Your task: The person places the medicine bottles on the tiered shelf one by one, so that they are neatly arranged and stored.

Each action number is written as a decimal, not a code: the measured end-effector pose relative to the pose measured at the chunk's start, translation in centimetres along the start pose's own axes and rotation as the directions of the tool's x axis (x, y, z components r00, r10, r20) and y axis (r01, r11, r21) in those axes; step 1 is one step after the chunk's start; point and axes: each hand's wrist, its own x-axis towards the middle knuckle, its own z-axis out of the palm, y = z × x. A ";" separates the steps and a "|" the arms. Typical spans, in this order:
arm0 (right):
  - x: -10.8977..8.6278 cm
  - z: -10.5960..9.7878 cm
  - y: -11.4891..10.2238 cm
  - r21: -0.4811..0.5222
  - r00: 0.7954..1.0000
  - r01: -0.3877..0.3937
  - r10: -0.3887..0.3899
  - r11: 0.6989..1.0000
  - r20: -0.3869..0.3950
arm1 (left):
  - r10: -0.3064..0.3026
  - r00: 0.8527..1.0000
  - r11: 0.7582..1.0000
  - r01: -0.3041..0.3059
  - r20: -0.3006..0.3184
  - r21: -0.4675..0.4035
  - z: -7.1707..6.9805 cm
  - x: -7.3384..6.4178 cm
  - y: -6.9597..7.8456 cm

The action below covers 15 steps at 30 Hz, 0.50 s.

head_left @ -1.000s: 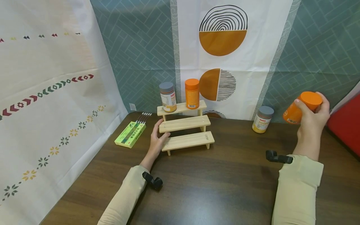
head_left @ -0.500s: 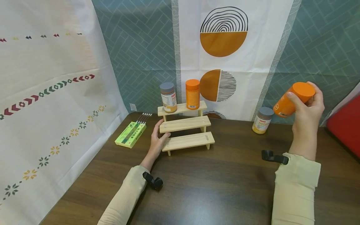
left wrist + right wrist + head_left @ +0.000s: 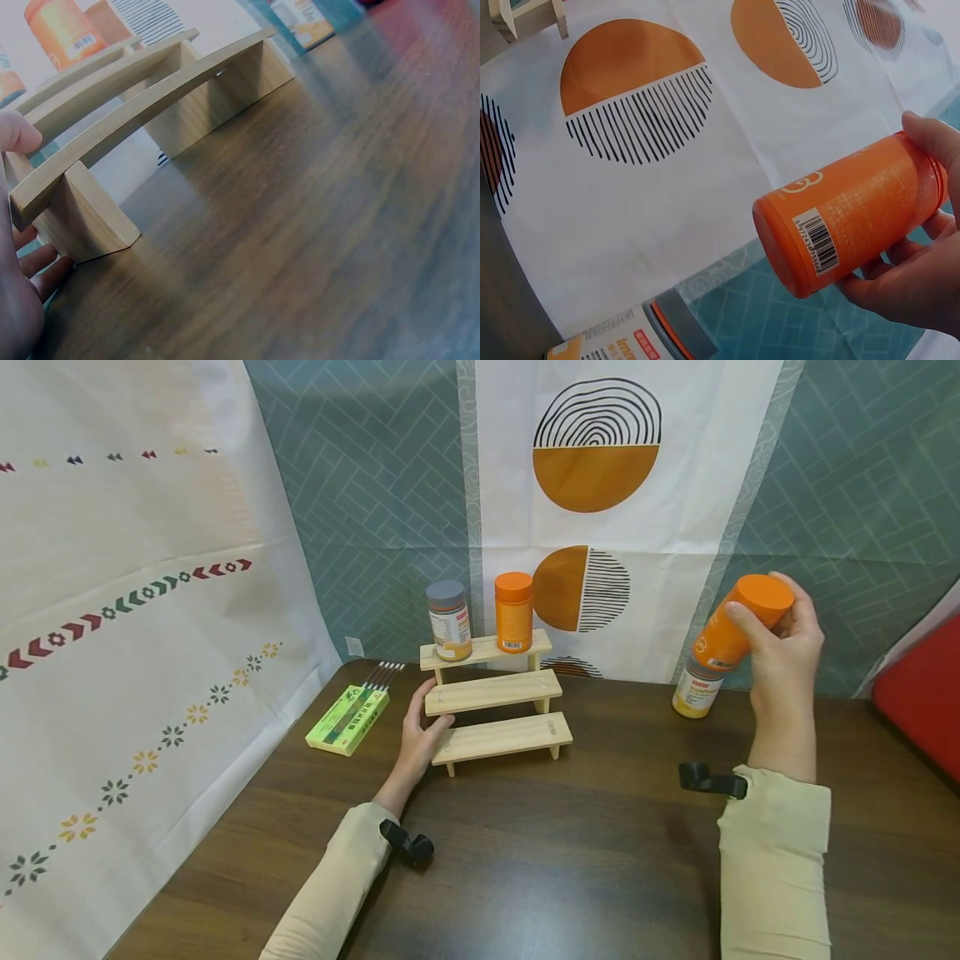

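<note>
Right grip (image 3: 787,664) clamps an orange bottle (image 3: 720,637) aloft near its lid, long axis slanting down leftward, base toward the wooden stand (image 3: 492,692), well apart, whose left end the left grip (image 3: 417,737) holds.

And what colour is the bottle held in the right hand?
The bottle is orange; the right wrist view shows it best.

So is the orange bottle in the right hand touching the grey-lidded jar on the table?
Apart. The right wrist view shows wall cloth between the base of the orange bottle and the grey-lidded jar.
</note>
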 end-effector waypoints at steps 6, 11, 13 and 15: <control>-0.3 0.5 0.1 -0.047 1.000 -0.003 0.005 0.999 0.030 | 0.014 1.000 1.000 -0.014 0.003 0.003 0.0 0.0 -0.1; -0.5 0.7 0.1 -0.038 0.998 0.018 -0.016 0.999 0.053 | 0.011 1.000 1.000 -0.011 -0.002 0.010 0.0 0.0 0.0; -0.6 0.8 0.0 -0.039 0.998 0.022 -0.020 0.999 0.059 | 0.013 1.000 1.000 -0.013 -0.004 0.011 0.0 0.0 0.0; -0.6 0.9 0.0 -0.046 0.998 0.021 -0.018 0.999 0.065 | 0.017 1.000 1.000 -0.017 -0.006 0.011 0.0 0.0 0.0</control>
